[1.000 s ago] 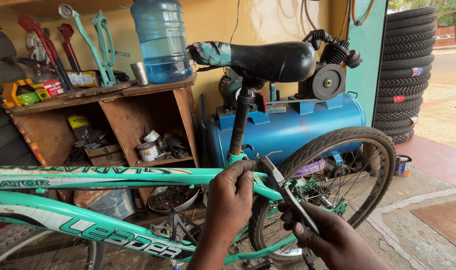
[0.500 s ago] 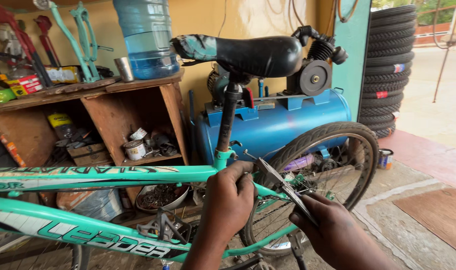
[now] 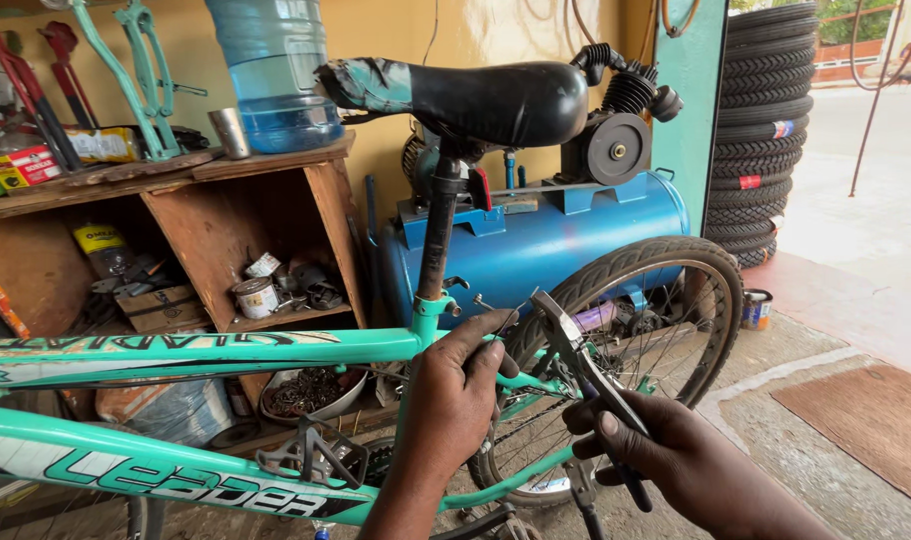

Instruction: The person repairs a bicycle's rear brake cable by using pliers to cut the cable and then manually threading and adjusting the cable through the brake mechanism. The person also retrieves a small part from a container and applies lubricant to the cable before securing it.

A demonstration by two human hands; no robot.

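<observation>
Pliers (image 3: 581, 365) sit in the right hand (image 3: 676, 460), fingers wrapped tight round the dark handles, with the steel nose angled up toward ten o'clock and ending just beside the left hand's fingertips. The left hand (image 3: 456, 400) curls loosely over the seat-stay junction of the teal bicycle frame (image 3: 206, 348), its fingers pressed against the tubing and pinching at something small near the seat clamp; what it pinches is too small to make out. From that hand, the black seat post (image 3: 439, 235) rises toward twelve o'clock to the black saddle (image 3: 496, 100), whose nose is wrapped in teal tape. At three o'clock from the hands stands the rear wheel (image 3: 696, 270), tyre and spokes in view. Behind the wheel, a blue air compressor tank (image 3: 576, 235) lies on its side with its black motor (image 3: 621, 130) on top. At ten o'clock a wooden shelf (image 3: 266, 160) carries a blue water bottle (image 3: 276, 70) and a metal cup (image 3: 233, 132). Stacked tyres (image 3: 771, 120) stand at two o'clock by the doorway.
</observation>
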